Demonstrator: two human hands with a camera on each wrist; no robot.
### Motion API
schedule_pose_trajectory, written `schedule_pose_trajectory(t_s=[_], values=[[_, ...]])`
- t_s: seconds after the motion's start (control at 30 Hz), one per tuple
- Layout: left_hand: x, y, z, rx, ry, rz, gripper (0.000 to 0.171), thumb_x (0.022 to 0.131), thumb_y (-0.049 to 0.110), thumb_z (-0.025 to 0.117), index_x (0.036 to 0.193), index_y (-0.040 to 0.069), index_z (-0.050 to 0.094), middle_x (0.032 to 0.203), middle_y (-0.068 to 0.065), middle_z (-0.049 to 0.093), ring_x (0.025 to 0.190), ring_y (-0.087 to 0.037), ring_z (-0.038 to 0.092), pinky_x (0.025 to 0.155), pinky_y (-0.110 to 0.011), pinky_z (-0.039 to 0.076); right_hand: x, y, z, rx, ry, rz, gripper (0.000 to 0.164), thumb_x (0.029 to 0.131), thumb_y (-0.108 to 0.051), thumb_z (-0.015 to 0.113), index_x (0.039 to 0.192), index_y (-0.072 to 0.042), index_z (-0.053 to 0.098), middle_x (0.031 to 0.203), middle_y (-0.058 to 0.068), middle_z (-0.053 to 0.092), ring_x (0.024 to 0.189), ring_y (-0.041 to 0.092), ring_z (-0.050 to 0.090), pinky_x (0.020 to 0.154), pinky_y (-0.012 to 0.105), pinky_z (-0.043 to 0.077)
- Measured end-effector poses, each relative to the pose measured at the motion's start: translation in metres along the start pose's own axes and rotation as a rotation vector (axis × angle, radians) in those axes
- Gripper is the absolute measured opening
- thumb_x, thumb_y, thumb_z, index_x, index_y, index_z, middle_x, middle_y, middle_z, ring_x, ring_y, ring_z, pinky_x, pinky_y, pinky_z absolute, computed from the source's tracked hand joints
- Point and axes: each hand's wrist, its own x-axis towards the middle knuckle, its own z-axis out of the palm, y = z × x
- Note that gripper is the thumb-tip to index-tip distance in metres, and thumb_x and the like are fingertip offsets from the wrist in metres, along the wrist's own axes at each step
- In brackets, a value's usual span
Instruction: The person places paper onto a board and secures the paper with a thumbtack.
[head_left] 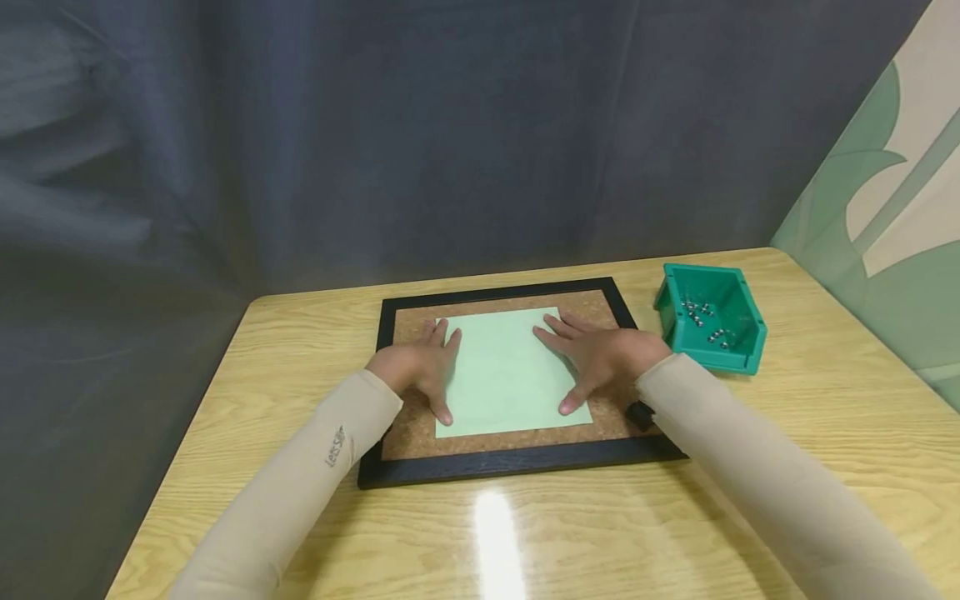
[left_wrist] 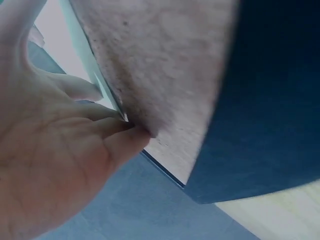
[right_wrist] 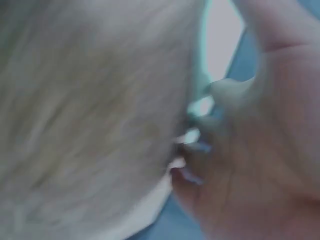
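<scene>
Pale green paper [head_left: 510,375] lies on a corkboard [head_left: 411,437]; left hand [head_left: 425,364] and right hand [head_left: 600,354] touch its sides, both grips loosely spread.

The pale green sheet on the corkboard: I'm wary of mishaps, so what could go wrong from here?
The sheet might skew on the corkboard if the left hand or right hand lifts: nothing visible fastens it.

The right sleeve runs near the green bin, so a sideways swing might spill its small shiny pieces.

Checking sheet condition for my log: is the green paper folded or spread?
Spread: the green paper shows one broad face across the cork.
</scene>
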Motion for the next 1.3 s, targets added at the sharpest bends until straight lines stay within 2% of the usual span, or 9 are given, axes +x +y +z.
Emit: schedule_pose_trajectory(t_s=[0.27,0.5,0.6,0.77,0.83,0.9,1.03,1.17,1.3], values=[[0.001,0.003,-0.004,0.075,-0.031,-0.051,0.145,0.065,0.054,0.087,0.159,0.011,-0.014,0.163,-0.017,-0.026,0.152,-0.036,-0.022,0.125,-0.054,0.007,-0.009,-0.037,0.011,-0.006,-0.024,-0.204,0.111,0.079,-0.067,0.069,0.162,-0.027,0.007,0.17,-0.002,-0.005,0.157,0.032,-0.006,0.122,0.063,0.011],[0.001,-0.001,0.004,-0.016,0.034,0.023,0.144,0.063,0.049,0.09,0.16,0.017,-0.011,0.164,-0.016,-0.024,0.153,-0.036,-0.021,0.124,-0.058,0.008,-0.007,-0.013,0.012,0.034,-0.012,-0.143,0.123,0.073,-0.07,0.074,0.162,-0.022,0.003,0.17,0.003,-0.008,0.156,0.036,-0.009,0.12,0.066,0.01],[-0.002,0.009,0.003,0.017,0.038,0.107,0.138,0.065,0.037,0.091,0.161,0.025,-0.006,0.166,-0.011,-0.02,0.154,-0.034,-0.019,0.124,-0.059,0.004,-0.005,-0.009,0.011,0.05,-0.017,-0.127,0.126,0.072,-0.07,0.075,0.162,-0.021,0.001,0.169,0.005,-0.01,0.155,0.036,-0.011,0.12,0.066,0.009],[-0.001,0.03,-0.001,0.047,-0.1,0.289,0.117,0.081,0.006,0.08,0.161,0.032,-0.002,0.166,0.001,-0.024,0.153,-0.029,-0.023,0.125,-0.054,-0.002,-0.003,-0.011,0.009,0.035,-0.016,-0.114,0.127,0.071,-0.072,0.074,0.162,-0.021,0.002,0.169,0.003,-0.012,0.156,0.034,-0.013,0.121,0.066,0.008],[-0.001,0.031,0.0,0.036,-0.123,0.305,0.107,0.087,0.013,0.075,0.161,0.033,-0.001,0.165,0.004,-0.025,0.152,-0.029,-0.026,0.125,-0.054,-0.005,-0.002,-0.013,0.01,0.045,-0.014,-0.11,0.126,0.072,-0.072,0.074,0.162,-0.022,0.001,0.169,0.002,-0.013,0.156,0.034,-0.013,0.12,0.067,0.009],[-0.002,0.029,0.004,0.034,-0.093,0.313,0.095,0.095,0.03,0.068,0.161,0.032,0.0,0.165,0.005,-0.024,0.152,-0.029,-0.026,0.125,-0.054,-0.006,-0.002,-0.014,0.009,0.05,-0.017,-0.113,0.126,0.072,-0.072,0.074,0.162,-0.022,0.001,0.169,0.002,-0.013,0.156,0.034,-0.013,0.12,0.067,0.009],[-0.005,0.029,0.021,0.116,0.054,0.332,0.072,0.102,0.063,0.031,0.161,0.034,0.0,0.167,0.003,-0.018,0.154,-0.031,-0.017,0.125,-0.055,-0.001,-0.004,-0.014,0.009,0.066,-0.028,-0.113,0.126,0.074,-0.07,0.074,0.162,-0.021,0.0,0.169,0.003,-0.014,0.155,0.034,-0.014,0.121,0.066,0.007],[-0.006,0.034,0.031,0.227,0.176,0.348,0.063,0.103,0.063,0.017,0.159,0.04,0.004,0.169,0.004,-0.01,0.156,-0.034,-0.006,0.125,-0.056,0.01,-0.005,-0.013,0.009,0.079,-0.026,-0.123,0.125,0.075,-0.067,0.075,0.162,-0.019,-0.001,0.169,0.004,-0.014,0.155,0.035,-0.014,0.12,0.066,0.007],[-0.004,0.037,0.033,0.254,0.168,0.342,0.059,0.104,0.06,0.019,0.158,0.045,0.001,0.168,0.008,-0.014,0.156,-0.031,-0.009,0.126,-0.054,0.007,-0.007,-0.012,0.009,0.092,-0.02,-0.141,0.124,0.076,-0.066,0.075,0.162,-0.018,-0.001,0.169,0.005,-0.013,0.155,0.036,-0.013,0.12,0.067,0.006]])
